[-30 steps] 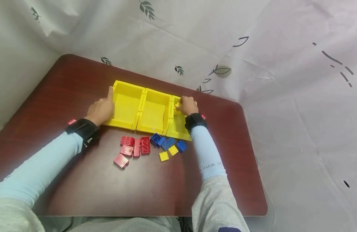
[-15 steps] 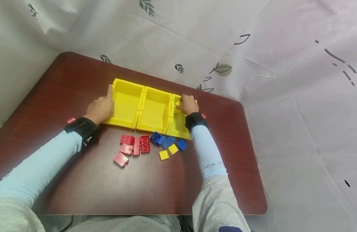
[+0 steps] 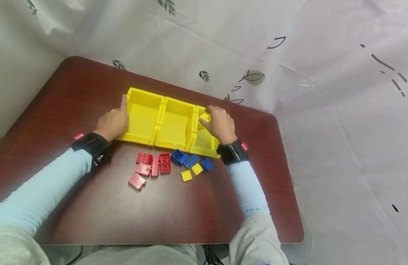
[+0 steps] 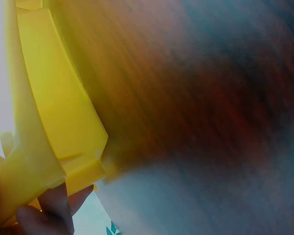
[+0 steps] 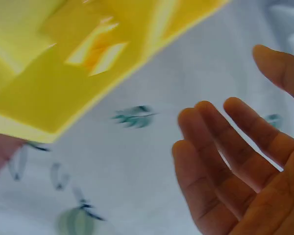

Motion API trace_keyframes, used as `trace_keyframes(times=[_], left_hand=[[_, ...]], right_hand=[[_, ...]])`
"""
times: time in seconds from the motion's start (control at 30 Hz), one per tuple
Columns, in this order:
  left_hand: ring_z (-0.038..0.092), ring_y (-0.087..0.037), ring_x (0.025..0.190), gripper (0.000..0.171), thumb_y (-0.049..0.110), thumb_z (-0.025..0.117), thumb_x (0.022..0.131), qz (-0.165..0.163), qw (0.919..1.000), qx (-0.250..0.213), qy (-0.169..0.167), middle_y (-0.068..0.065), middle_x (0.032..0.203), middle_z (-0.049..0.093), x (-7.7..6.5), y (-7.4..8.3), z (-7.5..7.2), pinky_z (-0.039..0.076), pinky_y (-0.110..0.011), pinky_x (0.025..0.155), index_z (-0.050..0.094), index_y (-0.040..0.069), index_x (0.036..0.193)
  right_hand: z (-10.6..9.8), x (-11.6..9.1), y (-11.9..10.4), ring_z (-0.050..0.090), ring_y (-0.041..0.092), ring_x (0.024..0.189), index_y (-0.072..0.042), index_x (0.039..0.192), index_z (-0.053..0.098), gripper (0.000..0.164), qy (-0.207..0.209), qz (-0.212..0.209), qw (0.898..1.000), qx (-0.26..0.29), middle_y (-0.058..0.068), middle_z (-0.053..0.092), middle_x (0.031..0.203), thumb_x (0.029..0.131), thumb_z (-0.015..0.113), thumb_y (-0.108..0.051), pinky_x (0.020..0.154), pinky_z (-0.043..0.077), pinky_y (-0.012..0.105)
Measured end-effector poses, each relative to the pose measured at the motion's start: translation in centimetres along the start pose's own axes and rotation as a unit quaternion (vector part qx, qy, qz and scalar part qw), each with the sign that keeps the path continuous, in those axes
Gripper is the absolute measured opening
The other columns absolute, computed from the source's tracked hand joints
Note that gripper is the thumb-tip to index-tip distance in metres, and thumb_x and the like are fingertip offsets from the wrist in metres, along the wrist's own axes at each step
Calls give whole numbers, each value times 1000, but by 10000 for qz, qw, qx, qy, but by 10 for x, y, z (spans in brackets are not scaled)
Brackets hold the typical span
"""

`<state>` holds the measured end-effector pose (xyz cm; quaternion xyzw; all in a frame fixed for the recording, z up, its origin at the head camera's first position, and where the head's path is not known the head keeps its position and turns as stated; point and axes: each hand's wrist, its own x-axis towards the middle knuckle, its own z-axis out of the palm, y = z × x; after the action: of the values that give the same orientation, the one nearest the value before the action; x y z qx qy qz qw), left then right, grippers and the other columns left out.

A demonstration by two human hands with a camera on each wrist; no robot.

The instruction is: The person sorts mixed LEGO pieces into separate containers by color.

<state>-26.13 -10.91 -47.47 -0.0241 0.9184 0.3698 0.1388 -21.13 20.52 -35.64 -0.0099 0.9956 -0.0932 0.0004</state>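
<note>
Three yellow bins stand in a row. My left hand [image 3: 112,123] grips the outer end of the left bin [image 3: 139,138], index finger straight along its edge; in the left wrist view its fingers [image 4: 56,205] curl against the yellow plastic. My right hand [image 3: 222,124] is over the far right side of the right bin [image 3: 204,151]. Inside that bin a yellow brick piece [image 3: 205,116] shows beside my thumb, partly hidden. In the right wrist view my right hand [image 5: 240,181] holds nothing, its fingers spread apart from the bin.
In front of the bins lie several red bricks [image 3: 155,167], several blue bricks [image 3: 192,161] and two yellow bricks [image 3: 197,169], [image 3: 186,175] on the brown table [image 3: 151,213]. The middle bin [image 3: 172,144] sits between the others. A patterned white sheet [image 3: 177,48] hangs behind.
My right hand has let go of the yellow brick piece in the right bin and moved slightly right, fingers opening. My left hand keeps its grip on the left bin.
</note>
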Motion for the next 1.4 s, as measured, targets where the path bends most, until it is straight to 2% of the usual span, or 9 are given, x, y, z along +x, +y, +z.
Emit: trace_keyframes(times=[0.27,0.37,0.53,0.6,0.73,0.83,0.97,1.2,1.4], left_hand=[[54,-32,65,91,70,-8,91,158,9997,179,-2,-16,83,53,0,-3,-1,43,-39,67,45,4,122],[53,-31,64,89,70,-7,92,212,9995,223,4,-16,82,53,-1,-5,0,42,-40,67,43,4,127],[53,-32,65,95,73,-11,88,30,9999,114,-2,-16,82,53,-4,-6,1,41,-40,68,48,4,115],[51,-31,64,90,69,-9,92,202,9995,227,64,-16,81,52,-5,-6,0,41,-40,67,42,4,129],[50,-30,61,65,51,13,104,712,9951,675,121,-16,81,50,-5,-6,-4,42,-40,65,4,14,156],[49,-29,61,71,35,31,105,1003,9900,987,123,-17,81,48,-6,-7,-6,42,-40,64,-16,19,156],[49,-30,62,75,29,36,104,1031,9889,1063,145,-17,81,47,-6,-9,-8,41,-40,63,-17,18,156],[49,-29,60,63,43,21,105,827,9935,766,163,-17,80,49,-6,-10,-8,42,-40,63,-1,13,157],[48,-28,59,73,31,35,104,1044,9900,936,157,-17,80,48,-8,-10,-7,43,-40,63,-15,20,156]], right_hand=[[15,-71,-19,66,25,108,-10,122,66,47,-282,-1219,9919,-224,10,68,121,86,76,-37,88,56,38],[34,-94,-18,67,23,104,-10,120,68,46,-422,-1418,9887,-250,8,69,117,82,79,-35,87,56,35],[71,-125,-16,66,18,97,-11,116,70,41,-696,-1643,9826,-509,4,69,111,82,80,-31,80,57,31],[83,-132,-15,66,17,95,-12,115,70,39,-796,-1665,9813,-556,3,69,110,82,80,-29,78,57,30],[99,-142,-12,64,17,94,-12,114,71,35,-861,-1596,9817,-585,3,67,111,83,79,-25,74,57,31],[107,-146,-10,62,17,92,-12,111,72,30,-742,-1613,9817,-690,3,64,109,83,79,-23,70,57,29],[113,-149,-9,58,17,90,-12,109,73,28,-658,-1587,9821,-767,3,61,107,83,79,-21,69,55,26],[119,-150,-11,58,16,85,-12,106,73,24,-489,-1648,9826,-709,3,67,102,84,78,-22,67,53,23],[108,-146,-11,60,15,83,-14,106,73,28,-545,-1744,9793,-866,1,69,97,82,80,-28,67,54,24]])
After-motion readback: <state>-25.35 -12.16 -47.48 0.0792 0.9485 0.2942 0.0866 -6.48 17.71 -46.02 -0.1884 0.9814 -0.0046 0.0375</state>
